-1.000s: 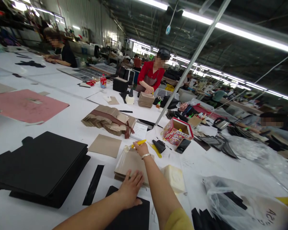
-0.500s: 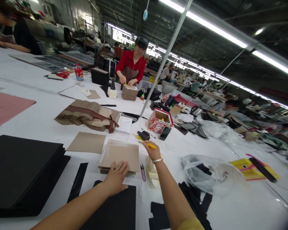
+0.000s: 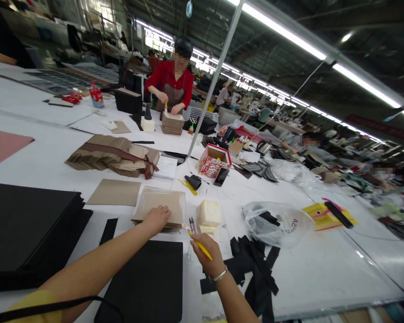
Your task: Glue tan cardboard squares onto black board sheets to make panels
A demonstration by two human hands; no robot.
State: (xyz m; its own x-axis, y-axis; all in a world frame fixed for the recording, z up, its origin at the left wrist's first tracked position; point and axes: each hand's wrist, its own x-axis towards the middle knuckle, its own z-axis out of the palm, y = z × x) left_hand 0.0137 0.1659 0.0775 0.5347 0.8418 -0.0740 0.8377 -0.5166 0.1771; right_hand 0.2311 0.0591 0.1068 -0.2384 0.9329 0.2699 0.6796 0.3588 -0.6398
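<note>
A stack of beige boards (image 3: 163, 199) with a shiny whitish rim sits in the middle of the table. My left hand (image 3: 157, 220) rests on its near part, palm down, holding nothing. In my right hand (image 3: 209, 258) is a small brush (image 3: 203, 249) with a yellow handle; its pale tip points at the stack's near right corner. Behind that hand stands a cream-coloured plastic container (image 3: 210, 213). Thread snips (image 3: 192, 225) lie between container and stack, partly covered by the brush. Below my left wrist is a black sheet (image 3: 151, 278).
Large black panels (image 3: 30, 229) are piled at left. A single beige board (image 3: 114, 192) and a tied bundle of boards (image 3: 111, 157) lie beyond. Black strips (image 3: 252, 264) and a plastic bag (image 3: 276, 224) are at right. Across the table works a person in red (image 3: 171, 85).
My right hand has come back toward me with the brush, from beyond the container to the stack's near right corner. My left hand has shifted slightly on the stack. The view has turned right.
</note>
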